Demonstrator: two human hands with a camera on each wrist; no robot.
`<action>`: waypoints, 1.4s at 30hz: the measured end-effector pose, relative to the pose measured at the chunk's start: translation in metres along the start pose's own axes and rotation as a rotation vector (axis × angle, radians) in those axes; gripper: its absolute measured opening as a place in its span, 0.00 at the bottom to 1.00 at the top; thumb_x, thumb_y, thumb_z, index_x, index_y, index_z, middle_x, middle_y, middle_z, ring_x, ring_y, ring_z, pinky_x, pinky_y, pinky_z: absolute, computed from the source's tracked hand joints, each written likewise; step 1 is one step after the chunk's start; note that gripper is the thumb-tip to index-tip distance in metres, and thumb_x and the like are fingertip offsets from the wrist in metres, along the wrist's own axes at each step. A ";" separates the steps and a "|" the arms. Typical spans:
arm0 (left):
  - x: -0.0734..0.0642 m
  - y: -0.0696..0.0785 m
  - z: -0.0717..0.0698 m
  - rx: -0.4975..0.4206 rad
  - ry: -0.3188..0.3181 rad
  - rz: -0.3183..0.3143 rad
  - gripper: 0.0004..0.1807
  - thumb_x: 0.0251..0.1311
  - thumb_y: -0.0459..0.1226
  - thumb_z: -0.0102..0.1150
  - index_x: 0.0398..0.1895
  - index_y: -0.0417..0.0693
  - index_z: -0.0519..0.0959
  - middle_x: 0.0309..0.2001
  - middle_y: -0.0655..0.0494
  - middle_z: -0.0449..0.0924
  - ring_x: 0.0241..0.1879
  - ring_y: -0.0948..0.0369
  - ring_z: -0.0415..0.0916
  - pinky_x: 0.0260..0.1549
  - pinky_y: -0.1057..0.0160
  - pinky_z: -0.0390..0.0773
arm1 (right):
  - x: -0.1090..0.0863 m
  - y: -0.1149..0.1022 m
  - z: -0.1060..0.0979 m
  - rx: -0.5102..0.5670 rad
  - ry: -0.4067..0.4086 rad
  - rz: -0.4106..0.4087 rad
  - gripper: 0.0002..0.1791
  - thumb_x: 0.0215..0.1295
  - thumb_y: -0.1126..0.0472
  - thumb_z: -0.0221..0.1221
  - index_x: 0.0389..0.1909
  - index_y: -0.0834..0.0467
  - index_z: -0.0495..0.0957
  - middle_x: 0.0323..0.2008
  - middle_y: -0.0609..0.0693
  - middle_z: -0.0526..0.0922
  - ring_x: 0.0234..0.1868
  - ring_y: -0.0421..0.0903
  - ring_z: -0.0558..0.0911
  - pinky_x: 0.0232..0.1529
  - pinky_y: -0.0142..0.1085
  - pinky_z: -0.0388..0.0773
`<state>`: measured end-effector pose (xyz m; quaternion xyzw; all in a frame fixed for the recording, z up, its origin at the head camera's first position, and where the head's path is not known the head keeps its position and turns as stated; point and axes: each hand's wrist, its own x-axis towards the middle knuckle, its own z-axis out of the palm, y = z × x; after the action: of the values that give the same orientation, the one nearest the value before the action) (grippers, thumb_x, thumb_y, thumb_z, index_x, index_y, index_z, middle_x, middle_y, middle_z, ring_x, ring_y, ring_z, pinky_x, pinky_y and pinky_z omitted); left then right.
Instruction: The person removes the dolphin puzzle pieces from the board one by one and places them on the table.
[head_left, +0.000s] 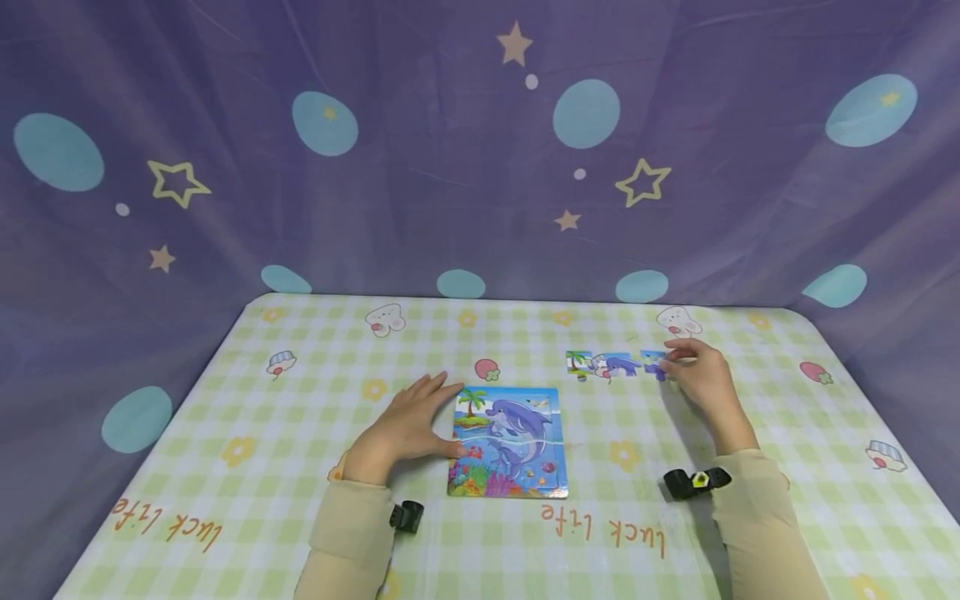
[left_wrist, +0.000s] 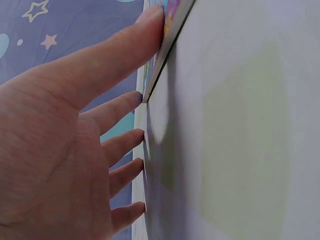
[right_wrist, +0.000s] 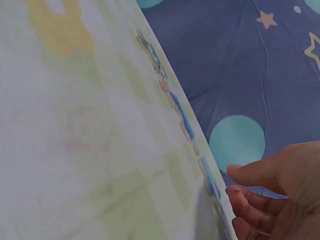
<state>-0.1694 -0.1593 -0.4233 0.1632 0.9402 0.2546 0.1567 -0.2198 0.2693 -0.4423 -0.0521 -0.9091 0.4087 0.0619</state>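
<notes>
A square dolphin puzzle board lies on the table, showing a palm tree, two dolphins and coral. My left hand rests at its left side, fingers spread and straight. The left thumb lies on the board's edge in the left wrist view, while the other fingertips reach down to the tablecloth. Farther back on the right, my right hand bends its fingers loosely over a blue puzzle piece, fingertips right at it. Left of that lie a dolphin puzzle piece and a palm-tree puzzle piece.
A green-and-white checked tablecloth with printed flowers, strawberries and lettering covers the table. Behind it hangs a purple curtain with stars and blue ovals. Black camera bands sit on both wrists.
</notes>
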 end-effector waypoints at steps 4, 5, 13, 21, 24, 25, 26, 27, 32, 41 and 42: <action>0.000 0.000 -0.001 0.000 0.000 0.006 0.56 0.44 0.53 0.77 0.76 0.49 0.60 0.78 0.44 0.48 0.76 0.43 0.40 0.72 0.38 0.41 | 0.000 -0.009 0.002 -0.004 -0.009 -0.062 0.20 0.65 0.66 0.62 0.56 0.69 0.77 0.44 0.66 0.83 0.42 0.60 0.84 0.30 0.28 0.77; -0.001 0.000 -0.001 0.000 0.000 0.007 0.56 0.44 0.53 0.77 0.76 0.49 0.60 0.78 0.44 0.48 0.76 0.43 0.40 0.72 0.38 0.41 | 0.000 -0.012 0.003 0.001 -0.014 -0.073 0.20 0.65 0.66 0.63 0.56 0.69 0.77 0.44 0.66 0.84 0.41 0.60 0.84 0.30 0.27 0.77; -0.001 -0.001 -0.001 0.001 -0.013 0.014 0.56 0.45 0.54 0.76 0.77 0.49 0.59 0.78 0.44 0.47 0.76 0.42 0.39 0.72 0.38 0.40 | -0.008 -0.039 0.014 0.020 -0.057 -0.134 0.18 0.64 0.68 0.64 0.54 0.69 0.78 0.41 0.64 0.85 0.39 0.58 0.83 0.36 0.33 0.77; -0.001 0.001 -0.002 0.012 -0.019 0.019 0.55 0.46 0.53 0.75 0.77 0.49 0.59 0.78 0.44 0.46 0.77 0.43 0.39 0.72 0.38 0.40 | -0.018 -0.066 0.029 0.081 -0.102 -0.203 0.17 0.62 0.69 0.65 0.51 0.70 0.79 0.40 0.64 0.85 0.36 0.57 0.84 0.31 0.30 0.78; -0.002 0.001 -0.002 0.007 -0.024 0.013 0.55 0.47 0.53 0.75 0.77 0.49 0.59 0.78 0.44 0.46 0.77 0.43 0.38 0.72 0.38 0.40 | -0.022 -0.074 0.036 0.100 -0.108 -0.218 0.16 0.61 0.70 0.66 0.50 0.70 0.79 0.38 0.63 0.85 0.34 0.56 0.85 0.29 0.29 0.78; -0.002 0.001 -0.002 0.005 -0.026 0.010 0.55 0.47 0.53 0.75 0.77 0.49 0.59 0.78 0.44 0.45 0.77 0.43 0.38 0.72 0.39 0.39 | -0.023 -0.076 0.039 0.096 -0.108 -0.222 0.16 0.61 0.70 0.66 0.49 0.70 0.79 0.38 0.63 0.85 0.34 0.56 0.84 0.30 0.30 0.78; -0.002 0.001 -0.002 0.002 -0.028 0.008 0.55 0.47 0.53 0.75 0.77 0.49 0.58 0.78 0.44 0.45 0.77 0.43 0.38 0.73 0.39 0.39 | -0.024 -0.078 0.041 0.089 -0.111 -0.228 0.16 0.61 0.70 0.66 0.49 0.69 0.80 0.38 0.62 0.85 0.34 0.55 0.84 0.30 0.30 0.78; -0.003 0.001 -0.002 -0.002 -0.030 0.007 0.55 0.47 0.53 0.75 0.77 0.49 0.58 0.78 0.44 0.45 0.77 0.43 0.37 0.73 0.39 0.39 | -0.026 -0.080 0.044 0.084 -0.111 -0.232 0.15 0.61 0.69 0.66 0.49 0.69 0.80 0.37 0.61 0.86 0.34 0.54 0.84 0.31 0.31 0.78; -0.003 0.001 -0.002 -0.008 -0.032 0.007 0.55 0.46 0.53 0.75 0.77 0.49 0.58 0.78 0.44 0.45 0.77 0.43 0.37 0.73 0.39 0.39 | -0.034 -0.090 0.057 0.087 -0.143 -0.247 0.14 0.60 0.68 0.67 0.47 0.66 0.81 0.36 0.58 0.86 0.33 0.52 0.83 0.33 0.36 0.78; -0.003 -0.002 -0.001 -0.018 -0.034 0.013 0.57 0.43 0.52 0.77 0.77 0.50 0.58 0.79 0.44 0.45 0.77 0.44 0.37 0.73 0.39 0.38 | -0.052 -0.107 0.082 0.152 -0.186 -0.297 0.11 0.59 0.69 0.68 0.43 0.67 0.82 0.32 0.55 0.85 0.30 0.50 0.82 0.32 0.33 0.78; -0.003 -0.003 -0.001 -0.021 -0.035 0.014 0.58 0.43 0.53 0.77 0.77 0.50 0.58 0.79 0.44 0.44 0.77 0.44 0.37 0.73 0.39 0.38 | -0.054 -0.109 0.084 0.162 -0.194 -0.296 0.11 0.59 0.69 0.68 0.43 0.68 0.82 0.31 0.55 0.85 0.30 0.49 0.82 0.32 0.33 0.78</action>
<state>-0.1681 -0.1628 -0.4233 0.1726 0.9335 0.2625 0.1730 -0.1840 0.1272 -0.4197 0.1270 -0.8726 0.4702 0.0376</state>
